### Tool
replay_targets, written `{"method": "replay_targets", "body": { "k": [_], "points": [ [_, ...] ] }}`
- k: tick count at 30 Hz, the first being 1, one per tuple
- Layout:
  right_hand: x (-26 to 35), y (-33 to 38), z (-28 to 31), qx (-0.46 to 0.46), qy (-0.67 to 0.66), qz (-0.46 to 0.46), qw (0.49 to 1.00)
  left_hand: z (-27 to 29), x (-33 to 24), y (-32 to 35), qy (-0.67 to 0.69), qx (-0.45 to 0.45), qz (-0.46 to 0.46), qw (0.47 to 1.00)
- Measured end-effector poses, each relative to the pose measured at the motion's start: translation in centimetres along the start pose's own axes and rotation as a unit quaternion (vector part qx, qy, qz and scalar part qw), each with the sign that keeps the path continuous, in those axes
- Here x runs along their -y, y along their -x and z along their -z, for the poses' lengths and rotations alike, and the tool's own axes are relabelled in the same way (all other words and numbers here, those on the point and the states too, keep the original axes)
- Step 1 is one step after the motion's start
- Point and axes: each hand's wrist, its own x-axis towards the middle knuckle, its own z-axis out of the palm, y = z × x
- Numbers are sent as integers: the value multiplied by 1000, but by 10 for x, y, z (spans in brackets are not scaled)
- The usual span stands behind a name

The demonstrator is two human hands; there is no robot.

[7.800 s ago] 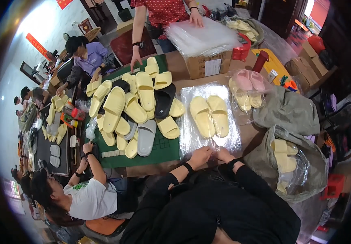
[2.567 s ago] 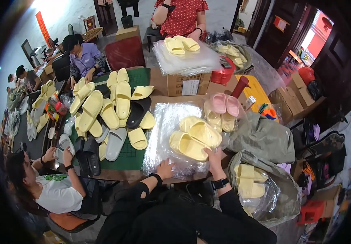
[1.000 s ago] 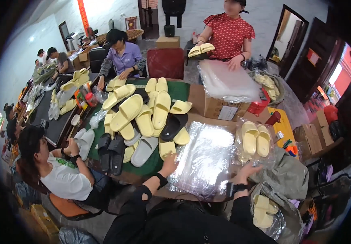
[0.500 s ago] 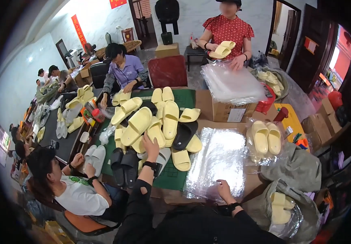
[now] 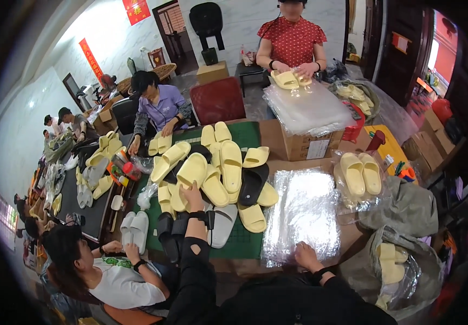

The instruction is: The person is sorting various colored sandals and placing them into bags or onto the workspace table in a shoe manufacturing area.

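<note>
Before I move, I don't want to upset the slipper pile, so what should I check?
1. Left hand at a pale-yellow open-toe slipper: ok, by its near end.
2. Firm grip there: cannot tell.
3. Mixed pile of yellow, black and grey slippers lying flat: not ok, they overlap at angles.
4. Right hand by the stack of flat, clear plastic bags: ok, at its near edge.
5. Top bag separated: cannot tell.
6. Grey-green fabric sack open: ok, yellow slippers show inside.
</note>
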Motion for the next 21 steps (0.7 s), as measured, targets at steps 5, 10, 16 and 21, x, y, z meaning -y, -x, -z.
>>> {"method": "replay_targets", "body": {
  "k": [5, 10, 16, 21],
  "points": [
    [3, 4, -3, -29, 54, 14, 998, 7, -6, -11, 22, 106, 36, 993],
    [1, 2, -5, 3, 39, -9, 999, -9, -27, 7, -29, 81, -129, 988],
    [2, 2, -3, 58, 49, -24, 997, -26, -83, 52, 112, 106, -240, 958],
    [-6, 4, -6, 44, 48, -12, 998, -41, -131, 132, 127, 130, -261, 948]
  ]
}}
